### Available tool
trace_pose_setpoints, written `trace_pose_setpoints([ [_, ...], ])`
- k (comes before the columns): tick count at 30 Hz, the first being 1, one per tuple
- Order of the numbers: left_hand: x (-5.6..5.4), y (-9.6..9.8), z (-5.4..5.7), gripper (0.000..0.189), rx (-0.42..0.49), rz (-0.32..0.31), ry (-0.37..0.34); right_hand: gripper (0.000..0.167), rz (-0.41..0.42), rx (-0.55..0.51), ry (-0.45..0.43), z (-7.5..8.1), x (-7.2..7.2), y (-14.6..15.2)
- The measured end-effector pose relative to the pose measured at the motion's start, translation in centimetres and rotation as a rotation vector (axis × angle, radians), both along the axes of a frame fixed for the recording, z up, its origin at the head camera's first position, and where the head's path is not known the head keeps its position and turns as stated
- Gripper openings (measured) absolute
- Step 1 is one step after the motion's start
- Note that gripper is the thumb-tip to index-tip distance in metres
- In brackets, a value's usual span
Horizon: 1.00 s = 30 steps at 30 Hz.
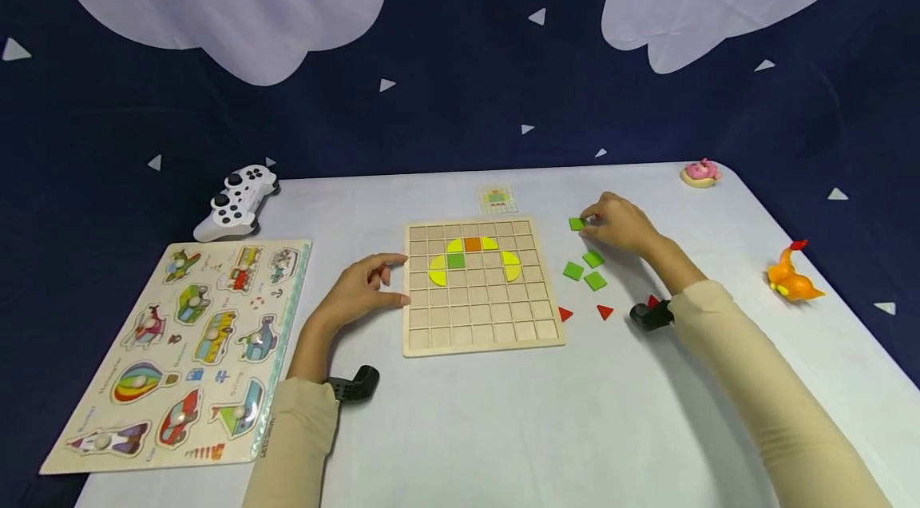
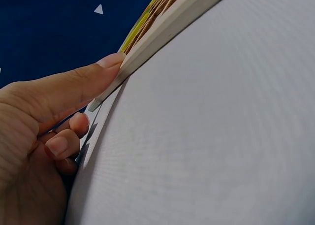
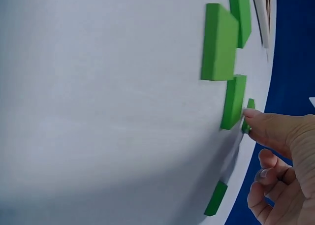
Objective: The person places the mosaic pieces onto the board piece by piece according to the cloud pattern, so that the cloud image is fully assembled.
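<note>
A wooden grid board [image 1: 481, 332] lies flat at the middle of the table. It bears several yellow rounded pieces [image 1: 511, 267], an orange square [image 1: 472, 244] and a green square [image 1: 456, 261]. My left hand [image 1: 359, 288] touches the board's left edge with thumb and forefinger, its other fingers bent in. To the right of the board, my right hand [image 1: 621, 224] pinches a green square tile [image 1: 577, 224] at the table surface. Nearer me lie other green tiles [image 1: 595, 280]; in the right wrist view a further green tile [image 3: 216, 198] shows below the thumb.
Red triangles [image 1: 605, 312] lie right of the board, one partly behind the right wrist's camera. A small pattern card [image 1: 498, 200] is behind the board. At left are a picture puzzle [image 1: 237, 380] and a white game controller [image 1: 237, 204]; at right, an orange toy [image 1: 791, 280] and pink toy [image 1: 700, 172].
</note>
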<state>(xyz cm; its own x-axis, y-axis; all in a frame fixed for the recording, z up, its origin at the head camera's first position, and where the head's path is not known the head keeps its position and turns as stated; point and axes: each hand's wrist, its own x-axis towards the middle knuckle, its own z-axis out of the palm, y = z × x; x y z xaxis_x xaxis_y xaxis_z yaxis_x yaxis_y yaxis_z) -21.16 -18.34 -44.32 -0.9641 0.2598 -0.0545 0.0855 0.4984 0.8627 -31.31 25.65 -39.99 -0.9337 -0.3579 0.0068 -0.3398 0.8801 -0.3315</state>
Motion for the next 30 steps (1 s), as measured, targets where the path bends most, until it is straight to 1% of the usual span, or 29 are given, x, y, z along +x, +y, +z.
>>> trace_pose_setpoints([
  [7,0.0,0.1,0.1,0.067,0.001,-0.002,0.01,0.027,0.004,-0.033,-0.002,-0.1,0.0,0.4],
  [11,0.0,0.2,0.2,0.066,0.004,-0.005,0.012,0.028,-0.001,-0.034,-0.018,0.0,0.1,0.6],
  [15,0.0,0.2,0.2,0.067,0.004,-0.009,0.017,0.029,0.003,-0.036,-0.005,-0.2,0.2,0.6],
  [20,0.1,0.1,0.2,0.067,-0.001,-0.004,0.011,0.029,-0.004,-0.071,0.008,-0.6,0.4,0.6],
  [26,0.2,-0.1,0.2,0.067,-0.005,0.005,0.006,0.027,0.028,-0.09,0.031,-0.6,0.9,-0.5],
  [30,0.2,0.0,0.1,0.066,0.0,0.007,0.001,0.027,0.063,-0.105,0.029,-0.3,1.7,-1.8],
])
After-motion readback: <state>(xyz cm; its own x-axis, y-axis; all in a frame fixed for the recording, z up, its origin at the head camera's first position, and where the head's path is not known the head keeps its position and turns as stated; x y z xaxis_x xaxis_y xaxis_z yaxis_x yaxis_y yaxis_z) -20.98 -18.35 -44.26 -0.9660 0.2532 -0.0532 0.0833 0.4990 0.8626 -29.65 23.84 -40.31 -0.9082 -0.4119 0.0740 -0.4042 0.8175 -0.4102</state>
